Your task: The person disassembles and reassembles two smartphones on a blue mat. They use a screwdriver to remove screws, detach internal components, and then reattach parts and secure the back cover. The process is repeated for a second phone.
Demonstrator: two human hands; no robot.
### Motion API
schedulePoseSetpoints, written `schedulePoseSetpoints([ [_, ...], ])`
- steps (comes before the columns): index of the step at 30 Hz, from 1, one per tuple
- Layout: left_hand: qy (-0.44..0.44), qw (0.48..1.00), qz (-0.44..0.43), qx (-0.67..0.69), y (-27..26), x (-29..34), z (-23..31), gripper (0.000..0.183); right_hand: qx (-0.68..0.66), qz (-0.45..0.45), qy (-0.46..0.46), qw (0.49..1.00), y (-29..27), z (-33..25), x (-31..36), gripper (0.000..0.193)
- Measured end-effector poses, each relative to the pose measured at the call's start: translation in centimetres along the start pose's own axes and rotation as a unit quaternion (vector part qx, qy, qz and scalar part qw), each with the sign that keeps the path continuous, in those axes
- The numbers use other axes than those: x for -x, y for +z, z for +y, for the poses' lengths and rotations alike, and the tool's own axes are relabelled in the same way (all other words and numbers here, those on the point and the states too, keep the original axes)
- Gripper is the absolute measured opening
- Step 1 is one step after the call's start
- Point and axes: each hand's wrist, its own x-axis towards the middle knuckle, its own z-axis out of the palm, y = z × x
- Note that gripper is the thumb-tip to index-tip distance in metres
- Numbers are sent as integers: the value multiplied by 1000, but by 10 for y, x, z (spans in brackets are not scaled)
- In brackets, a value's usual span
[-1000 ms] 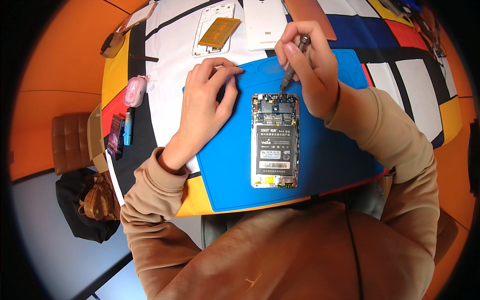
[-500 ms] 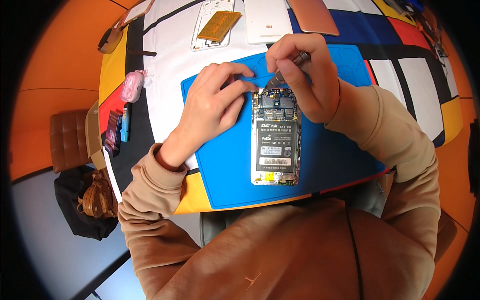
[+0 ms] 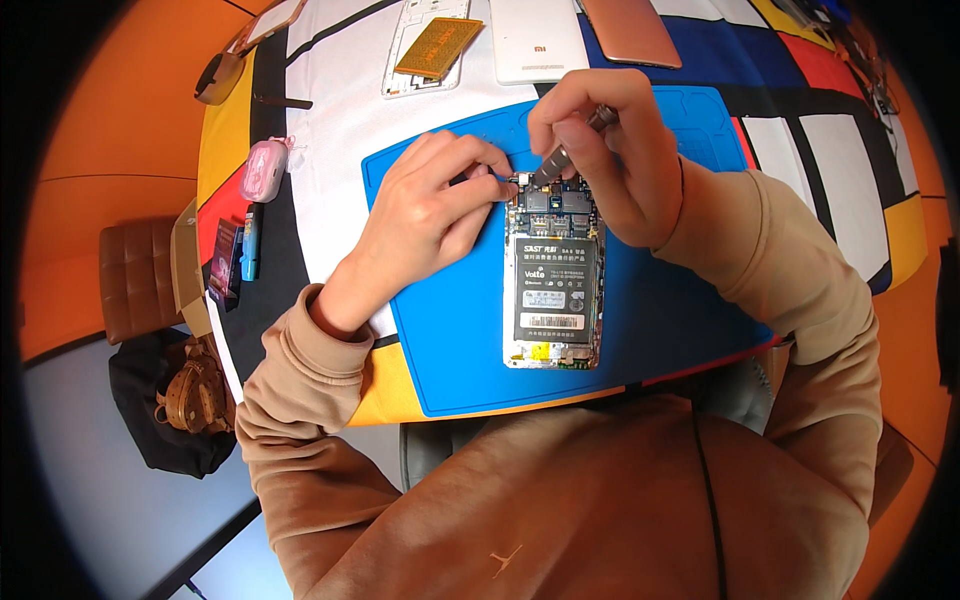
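An opened phone [image 3: 553,355] lies on a blue work mat [image 3: 450,340], its black battery [image 3: 552,290] and upper circuit board [image 3: 555,202] exposed. My right hand [image 3: 625,150] grips a slim dark grey screwdriver [image 3: 552,166], tilted so that its tip points down at the top of the board. At the phone's upper left corner, beside a small white part [image 3: 524,180], the fingertips of my left hand [image 3: 430,205] are pinched together. Whatever lies between those fingertips is too small to make out. The exact spot under the screwdriver's tip is also unclear.
Beyond the mat lie a white phone frame [image 3: 398,75] with a gold-brown plate [image 3: 440,48] on it, a white back cover [image 3: 540,50] and a rose-gold one [image 3: 630,32]. To the left are a pink case [image 3: 264,170], a blue lighter-like item [image 3: 250,250] and a dark box [image 3: 226,255].
My left thumb and fingers have closed together at the phone's corner. The screwdriver's tip has shifted slightly to the right and down, across the board.
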Motion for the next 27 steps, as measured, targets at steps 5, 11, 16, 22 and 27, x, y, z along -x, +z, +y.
schedulePoseSetpoints([
  [5, 0, 1000, -1, 2, 0, 0, 0, 13, -7, 28, 16, 999, 1, 3, -3, 18],
  [11, -4, 1000, -4, 5, 0, 0, 0, 13, -8, 27, 35, 999, 2, 3, -2, 18],
  [16, -4, 1000, -4, 7, 0, 0, 0, 13, 10, 22, 16, 1000, 3, 4, -1, 17],
  [22, 13, 1000, 15, 9, 2, -1, -1, 7, 11, 19, 18, 1000, 2, 3, 0, 17],
  [27, 13, 1000, 16, 11, 2, -1, -1, 7, 54, 21, -5, 998, 3, 4, -2, 20],
])
